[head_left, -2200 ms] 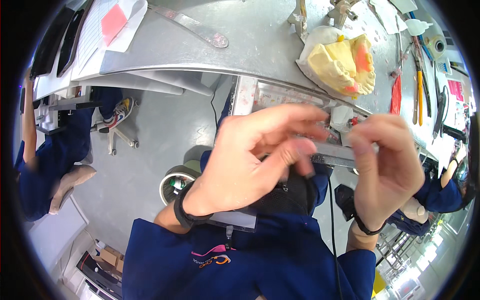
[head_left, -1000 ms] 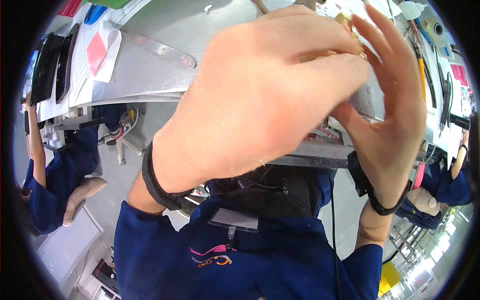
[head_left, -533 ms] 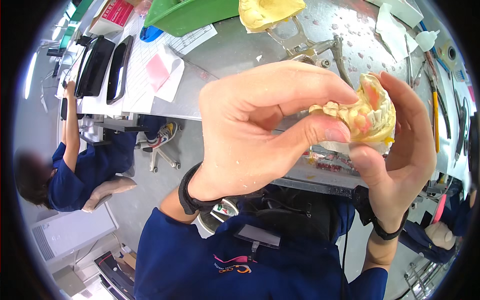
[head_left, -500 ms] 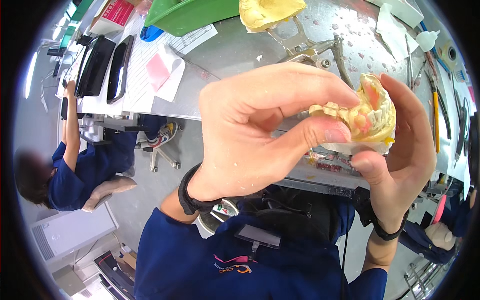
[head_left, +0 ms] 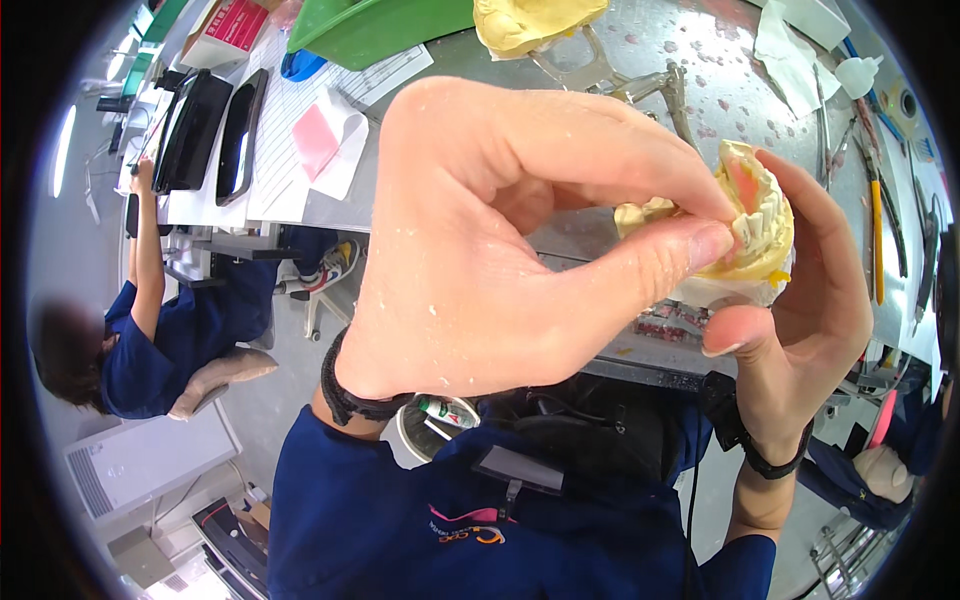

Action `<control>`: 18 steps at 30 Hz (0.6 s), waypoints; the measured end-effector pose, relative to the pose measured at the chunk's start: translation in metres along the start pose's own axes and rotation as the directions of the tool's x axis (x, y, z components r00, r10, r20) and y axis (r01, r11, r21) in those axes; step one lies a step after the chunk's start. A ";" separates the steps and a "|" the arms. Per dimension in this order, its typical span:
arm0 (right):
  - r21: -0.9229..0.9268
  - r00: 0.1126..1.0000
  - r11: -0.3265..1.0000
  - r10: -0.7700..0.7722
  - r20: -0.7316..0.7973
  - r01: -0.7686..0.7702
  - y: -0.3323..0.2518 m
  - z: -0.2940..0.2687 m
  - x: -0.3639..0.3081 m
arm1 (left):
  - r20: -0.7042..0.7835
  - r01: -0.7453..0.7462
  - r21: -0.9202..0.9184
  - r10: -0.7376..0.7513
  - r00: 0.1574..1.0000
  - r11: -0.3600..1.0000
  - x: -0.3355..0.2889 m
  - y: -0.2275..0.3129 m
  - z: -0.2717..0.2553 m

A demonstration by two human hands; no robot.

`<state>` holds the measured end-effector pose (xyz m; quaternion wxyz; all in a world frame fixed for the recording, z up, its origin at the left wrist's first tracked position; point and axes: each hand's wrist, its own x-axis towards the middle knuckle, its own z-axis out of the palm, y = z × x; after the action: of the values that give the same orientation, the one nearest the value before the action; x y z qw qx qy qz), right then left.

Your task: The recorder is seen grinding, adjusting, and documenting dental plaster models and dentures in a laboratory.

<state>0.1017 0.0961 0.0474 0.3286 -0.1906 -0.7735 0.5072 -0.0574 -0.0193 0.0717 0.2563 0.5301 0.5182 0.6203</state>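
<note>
A yellow and white plaster dental cast point(head_left: 770, 225) with teeth and pink wax sits in my right hand point(head_left: 825, 275). The fingers curve round its far side, and the thumb rests at its lower near edge. My left hand point(head_left: 480, 250) reaches over from the left, thumb and forefinger closed in a pinch on the cast beside the front teeth. Those fingertips cover the pink part there. Left of the pinch, a yellowish end of the cast point(head_left: 640, 215) shows behind the thumb. Beyond my hands, a metal articulator point(head_left: 655, 88) lies on the bench with another yellow cast point(head_left: 530, 28).
A green bin point(head_left: 375, 30) stands at the back left, near papers and a pink wax sheet point(head_left: 316, 140). Tools, including a yellow-handled one point(head_left: 876, 240), lie at the right. A seated co-worker point(head_left: 165, 340) is at the left.
My left hand has shifted its pinch rightward along the cast, towards the front teeth, and its wrist has turned. The right thumb has lifted slightly; the cast stays nearly in place.
</note>
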 end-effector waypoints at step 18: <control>0.000 0.998 0.998 -0.060 0.015 0.060 0.004 -0.001 0.000 | -0.037 -0.288 0.208 0.301 0.953 0.935 -0.004 -0.016 0.005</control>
<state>0.1022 0.0979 0.0438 0.3381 -0.1635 -0.7814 0.4984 -0.0551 -0.0159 0.0553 0.0879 0.6034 0.5012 0.6141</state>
